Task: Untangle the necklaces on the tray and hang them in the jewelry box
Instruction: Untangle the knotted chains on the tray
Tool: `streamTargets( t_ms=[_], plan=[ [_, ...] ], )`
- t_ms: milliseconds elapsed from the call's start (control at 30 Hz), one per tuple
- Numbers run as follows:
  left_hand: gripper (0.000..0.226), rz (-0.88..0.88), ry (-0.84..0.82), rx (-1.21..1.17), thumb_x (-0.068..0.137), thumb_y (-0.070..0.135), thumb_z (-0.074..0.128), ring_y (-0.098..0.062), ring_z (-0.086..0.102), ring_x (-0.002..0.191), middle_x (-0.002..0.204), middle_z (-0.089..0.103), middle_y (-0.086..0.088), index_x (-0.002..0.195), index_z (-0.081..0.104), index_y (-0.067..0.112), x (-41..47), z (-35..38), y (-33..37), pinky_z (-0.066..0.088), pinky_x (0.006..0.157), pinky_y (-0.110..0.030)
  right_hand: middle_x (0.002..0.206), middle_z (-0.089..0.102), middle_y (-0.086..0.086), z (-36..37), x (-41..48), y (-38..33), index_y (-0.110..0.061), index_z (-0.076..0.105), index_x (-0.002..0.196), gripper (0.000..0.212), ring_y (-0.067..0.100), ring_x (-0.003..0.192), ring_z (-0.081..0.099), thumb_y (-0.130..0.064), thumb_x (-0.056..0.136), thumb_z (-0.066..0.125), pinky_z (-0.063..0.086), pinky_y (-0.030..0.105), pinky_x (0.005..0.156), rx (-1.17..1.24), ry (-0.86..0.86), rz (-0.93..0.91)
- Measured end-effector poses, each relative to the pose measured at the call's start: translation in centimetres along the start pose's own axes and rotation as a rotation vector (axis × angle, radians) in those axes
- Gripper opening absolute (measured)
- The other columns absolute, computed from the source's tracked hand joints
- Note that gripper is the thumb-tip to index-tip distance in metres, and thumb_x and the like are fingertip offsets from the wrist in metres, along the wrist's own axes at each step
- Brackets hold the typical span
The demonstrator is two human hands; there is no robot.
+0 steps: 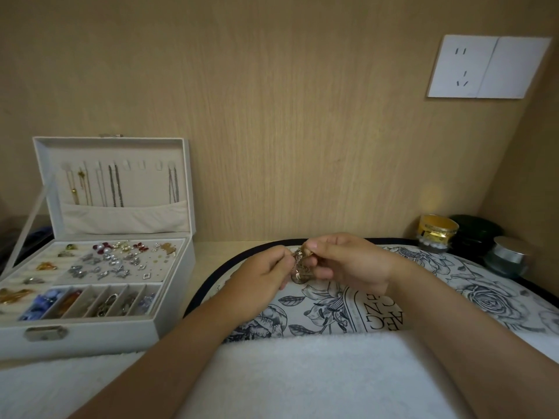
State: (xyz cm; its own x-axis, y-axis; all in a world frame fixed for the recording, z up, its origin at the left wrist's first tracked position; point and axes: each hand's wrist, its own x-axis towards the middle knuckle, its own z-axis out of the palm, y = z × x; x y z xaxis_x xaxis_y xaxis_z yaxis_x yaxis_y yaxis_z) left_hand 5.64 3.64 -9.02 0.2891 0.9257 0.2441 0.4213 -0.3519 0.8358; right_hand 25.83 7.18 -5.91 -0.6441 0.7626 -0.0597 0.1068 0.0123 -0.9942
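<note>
A small tangle of gold-coloured necklace chain [300, 267] hangs between my two hands above the flower-printed tray [472, 285]. My left hand [260, 276] pinches its left side and my right hand [348, 261] pinches its top. The white jewelry box [169, 313] stands open at the left. Several necklaces [115, 186] hang from hooks inside its upright lid. Its lower trays hold earrings, brooches and beads.
A gold jar [437, 232], a dark green lidded jar [475, 234] and a grey jar with a silver lid [508, 257] stand at the back right. A white cloth [302, 376] lies in front. A wall socket [487, 68] sits on the wooden back panel.
</note>
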Motion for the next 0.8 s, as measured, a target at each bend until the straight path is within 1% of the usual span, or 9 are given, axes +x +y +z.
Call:
streamTargets(
  t_ms=[100,200,333,433,500,567,633,700,800],
  plan=[
    [0.032,0.060,-0.024,0.080,0.105,0.030,0.042,-0.003,0.045,0.056,0.060,0.051,0.015,0.075,0.052,0.031,0.0,0.6,0.5,0.039,0.060,-0.030,0.067,0.037,-0.002,-0.3,-0.3,-0.3,-0.021,0.044,0.069,0.020,0.014,0.057,0.028,-0.031,0.085,0.047,0.034,0.033,0.064,0.107,-0.040,0.091],
    [0.032,0.073,-0.013,0.214,0.103,0.033,0.044,-0.009,0.046,0.056,0.060,0.051,0.009,0.072,0.051,0.032,-0.1,1.1,0.9,0.047,0.063,-0.044,0.065,0.038,-0.003,-0.9,-0.7,-0.1,-0.018,0.044,0.067,0.020,0.014,0.058,0.029,-0.030,0.080,0.054,0.033,0.029,0.059,-0.022,0.015,0.148],
    [0.028,-0.019,0.023,0.235,0.097,0.029,0.052,-0.018,0.060,0.056,0.067,0.061,0.012,0.072,0.065,0.032,-0.1,0.5,1.4,0.056,0.055,-0.043,0.068,0.063,-0.003,-1.9,-1.2,0.0,-0.012,0.071,0.078,0.019,0.011,0.059,0.049,-0.025,0.092,0.070,0.041,0.023,0.059,-0.382,0.145,0.142],
    [0.014,-0.056,0.005,0.231,0.094,0.034,0.059,-0.012,0.064,0.066,0.089,0.061,0.012,0.091,0.072,0.034,0.4,0.6,1.6,0.054,0.046,-0.031,0.077,0.068,0.005,-2.1,-1.1,0.0,-0.008,0.077,0.092,0.013,0.012,0.064,0.059,-0.020,0.090,0.073,0.051,0.026,0.064,-0.408,0.161,0.116],
    [0.013,-0.048,0.005,0.188,0.091,0.036,0.066,-0.003,0.066,0.082,0.099,0.065,0.018,0.102,0.072,0.038,1.3,1.0,1.9,0.056,0.063,-0.028,0.077,0.064,0.010,-1.9,-1.0,-0.4,-0.009,0.077,0.091,0.012,0.009,0.056,0.053,-0.020,0.092,0.071,0.047,0.021,0.056,-0.443,0.169,0.105],
    [0.019,-0.069,-0.026,0.067,0.091,0.026,0.070,0.007,0.065,0.076,0.095,0.073,0.016,0.104,0.074,0.038,2.3,1.3,2.5,0.050,0.074,-0.021,0.075,0.061,0.010,-2.1,-1.2,-1.0,-0.015,0.076,0.086,0.014,0.007,0.052,0.049,-0.025,0.094,0.069,0.041,0.017,0.050,-0.484,0.210,0.105],
    [0.017,-0.142,-0.047,-0.008,0.088,0.023,0.074,-0.004,0.069,0.076,0.087,0.076,0.010,0.100,0.077,0.034,3.3,1.2,3.1,0.053,0.079,-0.025,0.070,0.059,0.007,-2.6,-1.4,-1.3,-0.010,0.075,0.088,0.026,0.010,0.054,0.047,-0.035,0.093,0.068,0.037,0.021,0.052,-0.516,0.243,0.119],
    [0.013,-0.185,-0.049,0.019,0.084,0.026,0.078,-0.011,0.073,0.089,0.088,0.077,0.009,0.095,0.079,0.030,4.2,1.1,3.3,0.055,0.094,-0.034,0.064,0.057,0.005,-2.8,-1.5,-1.4,-0.004,0.073,0.092,0.036,0.012,0.054,0.046,-0.040,0.093,0.067,0.036,0.025,0.055,-0.539,0.262,0.142],
    [0.003,-0.190,-0.088,0.116,0.084,0.032,0.077,-0.018,0.073,0.090,0.086,0.077,0.006,0.082,0.078,0.030,4.9,1.4,3.8,0.056,0.092,-0.037,0.054,0.055,-0.003,-3.0,-1.7,-1.6,-0.018,0.071,0.078,0.029,0.009,0.049,0.044,-0.041,0.095,0.064,0.037,0.026,0.056,-0.565,0.256,0.151]
  ],
)
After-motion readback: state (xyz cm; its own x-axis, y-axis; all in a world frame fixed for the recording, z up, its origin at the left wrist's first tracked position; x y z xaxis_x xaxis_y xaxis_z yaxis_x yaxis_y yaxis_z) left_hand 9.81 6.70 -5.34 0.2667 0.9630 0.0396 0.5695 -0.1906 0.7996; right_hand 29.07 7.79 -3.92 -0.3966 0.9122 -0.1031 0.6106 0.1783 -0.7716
